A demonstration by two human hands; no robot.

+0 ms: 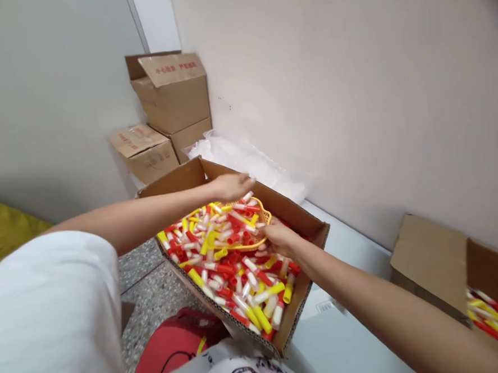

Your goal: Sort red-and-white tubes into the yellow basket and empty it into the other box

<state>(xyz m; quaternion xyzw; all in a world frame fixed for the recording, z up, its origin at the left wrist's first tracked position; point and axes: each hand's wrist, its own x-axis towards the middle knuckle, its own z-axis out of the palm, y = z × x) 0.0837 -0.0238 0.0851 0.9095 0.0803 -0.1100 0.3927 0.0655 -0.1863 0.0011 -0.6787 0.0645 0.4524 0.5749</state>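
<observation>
An open cardboard box (pixel 301 217) holds several small red, yellow and white plastic tubes (pixel 237 277). A yellow plastic basket (pixel 258 242) lies half buried in them, filled with tubes. My right hand (pixel 280 238) grips the basket's near rim. My left hand (pixel 232 186) reaches over the box's far side, fingers curled over the tubes at the basket's top; whether it holds any is hard to tell.
A second open cardboard box (pixel 439 265) with similar tubes stands at the right on the white tabletop (pixel 351 338). Clear plastic bags (pixel 247 158) lie behind the main box. Stacked cardboard boxes (pixel 171 95) stand in the corner. A red stool (pixel 170 343) stands below on speckled floor.
</observation>
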